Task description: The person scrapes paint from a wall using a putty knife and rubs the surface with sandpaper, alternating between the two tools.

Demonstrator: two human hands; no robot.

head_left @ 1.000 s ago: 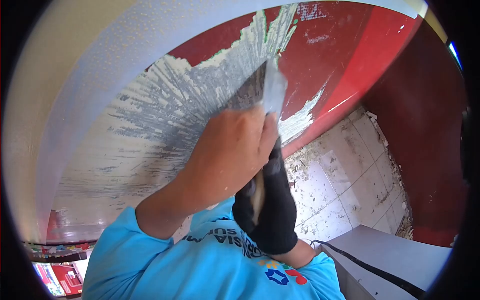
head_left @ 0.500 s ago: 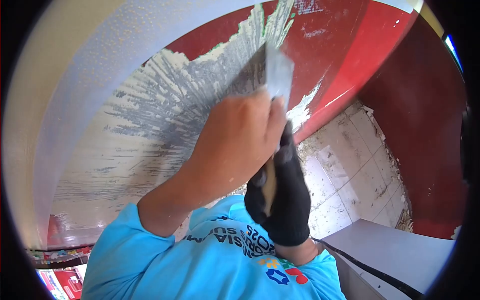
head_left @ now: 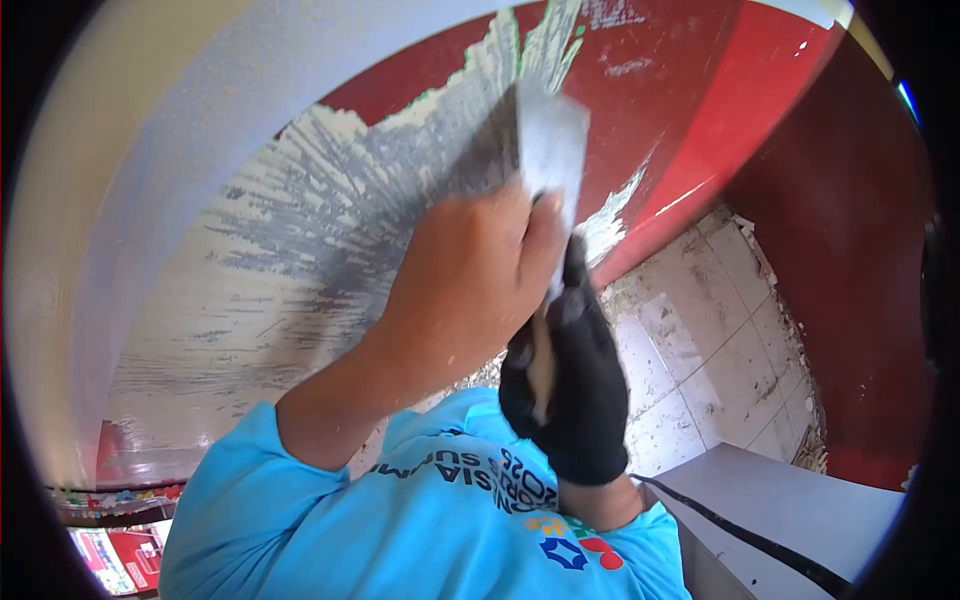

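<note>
A scraper with a broad metal blade [head_left: 553, 135] and a wooden handle [head_left: 541, 372] is tilted against the wall [head_left: 390, 165], its far edge near the stripped grey and cream patch beside red paint. My left hand [head_left: 465, 265], bare, is closed around the lower blade from the left, with the thumb lying along the metal. Below it, my right hand [head_left: 575, 395], in a black glove, wraps the handle, one finger stretched up beside the blade. The exact line where the blade meets the wall is blurred.
Right of my hands lies a tiled floor [head_left: 725, 330] strewn with paint chips, bordered by a dark red wall [head_left: 850, 260]. A grey box-like surface [head_left: 800, 510] stands at lower right, with a black cable [head_left: 750, 540] across it. A pale curved band [head_left: 190, 160] edges the wall.
The blade has turned slightly and shows more of its flat face. My gloved hand has shifted a little right and down, while my bare hand keeps its grip.
</note>
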